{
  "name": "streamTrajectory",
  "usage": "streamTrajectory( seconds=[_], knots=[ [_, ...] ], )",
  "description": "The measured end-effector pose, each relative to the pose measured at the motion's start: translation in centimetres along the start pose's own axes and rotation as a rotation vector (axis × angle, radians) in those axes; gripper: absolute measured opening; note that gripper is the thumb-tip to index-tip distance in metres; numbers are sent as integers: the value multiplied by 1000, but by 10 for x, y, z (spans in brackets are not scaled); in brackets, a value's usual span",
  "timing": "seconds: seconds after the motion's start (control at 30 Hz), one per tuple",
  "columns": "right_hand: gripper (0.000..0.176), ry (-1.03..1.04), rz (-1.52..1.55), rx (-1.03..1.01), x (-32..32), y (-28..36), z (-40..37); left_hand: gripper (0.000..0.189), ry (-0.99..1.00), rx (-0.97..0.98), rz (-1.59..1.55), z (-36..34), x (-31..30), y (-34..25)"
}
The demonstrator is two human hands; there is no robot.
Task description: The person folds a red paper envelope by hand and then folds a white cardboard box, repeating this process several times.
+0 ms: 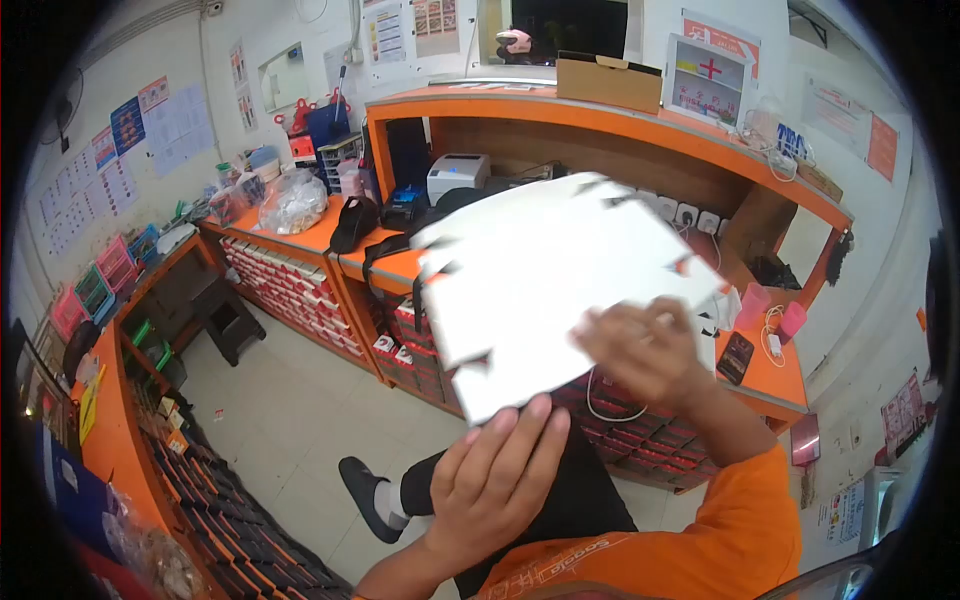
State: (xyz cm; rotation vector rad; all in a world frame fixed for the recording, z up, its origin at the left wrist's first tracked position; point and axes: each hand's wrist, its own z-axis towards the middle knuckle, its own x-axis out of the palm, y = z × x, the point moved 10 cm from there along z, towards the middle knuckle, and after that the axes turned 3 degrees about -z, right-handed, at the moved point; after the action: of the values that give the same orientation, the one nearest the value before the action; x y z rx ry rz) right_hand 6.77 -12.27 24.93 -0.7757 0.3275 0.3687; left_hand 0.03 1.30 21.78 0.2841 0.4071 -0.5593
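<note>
A large white cardboard box blank [540,280], flat with notches cut along its sides, is held up in front of me, tilted. My left hand [500,475] is closed on its near edge, fingers together on the upper face and the thumb hidden. Over the right part of the blank is my right hand [645,350], smeared by motion with its fingers bent. Whether those fingers grip or only touch the cardboard cannot be made out.
Behind the blank stands an orange counter [400,265] with a white label printer [458,175]. A phone [735,358] and pink cups [792,318] are at right. A dark stool [225,318] stands left on the tiled floor. Drawer racks [290,290] fill the counter's underside.
</note>
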Motion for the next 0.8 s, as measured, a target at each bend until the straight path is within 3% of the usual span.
streamTrajectory(
  seconds=[0.03,0.1,0.17,0.23,0.27,0.3,0.33,0.37,0.43,0.5,0.57,0.6,0.63,0.67,0.7,0.73,0.77,0.8],
  knots=[
    [32,-47,65,-82,0,26,8,58,113,-96,28,9,3,2],
    [28,-153,201,-231,0,68,18,57,379,-354,1,7,13,26],
    [28,-190,287,-249,14,94,24,57,426,-441,28,-18,12,44],
    [29,-238,374,-262,23,117,22,53,580,-787,-56,-71,16,78],
    [34,-298,476,-55,25,109,23,53,583,-792,-31,-82,14,83],
    [40,-353,585,147,31,104,16,54,682,-953,14,-110,16,96],
    [77,-272,800,344,58,109,-4,55,771,-1128,65,-144,14,106],
    [108,-290,1144,632,74,115,-15,55,757,-1164,105,-171,16,105],
    [120,-17,1813,974,128,171,-43,57,302,-920,13,-188,22,76],
    [107,-35,2286,1136,154,215,-56,55,186,-774,-302,-202,54,44],
    [53,208,2176,1564,178,237,-100,61,488,-664,-285,-204,82,18],
    [47,113,2117,1508,180,227,-99,80,579,-645,-315,-203,83,14],
    [43,11,2051,1449,182,213,-101,80,571,-677,-294,-199,76,23],
    [43,42,2072,1428,184,207,-101,87,486,-719,-551,-193,67,28],
    [44,92,1861,1014,164,192,-79,99,386,-743,-809,-191,59,30],
    [46,121,1618,619,138,189,-57,105,245,-992,-1327,-206,63,31],
    [52,69,1702,424,119,192,-40,103,30,-1025,-1661,-206,60,36],
    [55,86,1540,239,108,197,-31,102,-25,-1037,-1689,-210,54,41]
  ],
)
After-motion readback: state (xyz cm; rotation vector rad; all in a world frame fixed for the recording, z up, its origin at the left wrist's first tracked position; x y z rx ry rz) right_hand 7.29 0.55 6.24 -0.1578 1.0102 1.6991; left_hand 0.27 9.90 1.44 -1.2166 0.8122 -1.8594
